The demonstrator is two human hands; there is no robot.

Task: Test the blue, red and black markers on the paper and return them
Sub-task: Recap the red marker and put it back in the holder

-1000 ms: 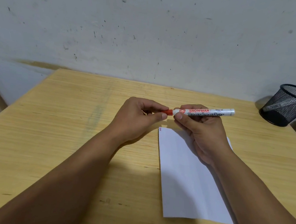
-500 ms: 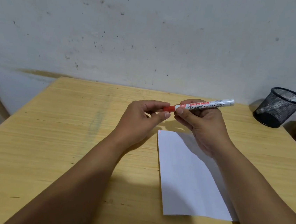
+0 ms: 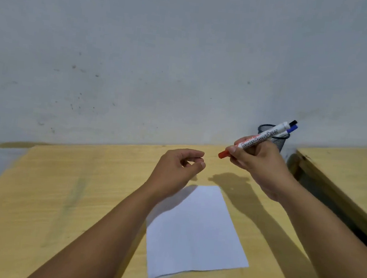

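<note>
- Red cap [image 3: 223, 154] sits on the lower left end of the red marker [image 3: 260, 135], which my right hand [image 3: 259, 165] clamps between thumb and fingers; the white barrel slants up and to the right, and its far end crosses in front of the cup's rim.
- Black print along the barrel reads "Boardmarker" — the smaller red lettering above it is too blurred for me to make out.
- Left hand [image 3: 178, 167] is raised above the table, holding nothing: thumb and forefinger curl toward each other with a small gap between their tips, well apart from the red cap.
- White paper [image 3: 193, 232] lies flat on the wooden table [image 3: 59, 193], below and between my two hands; my left forearm crosses its upper left corner and throws a shadow there. I cannot make out any ink marks on the sheet from here.
- Black mesh cup [image 3: 278, 141] stands at the back of the table against the wall, just behind my right hand and partly hidden by it.
- Two markers lean out of the cup toward the right — the blue marker [image 3: 293, 128] and the black marker [image 3: 293, 122], only their coloured ends showing past the red marker's barrel.
- Second wooden table [image 3: 350, 176] stands to the right, with a dark gap between the two.
- Grey, speckled wall [image 3: 164, 57] fills the upper half of the view.
</note>
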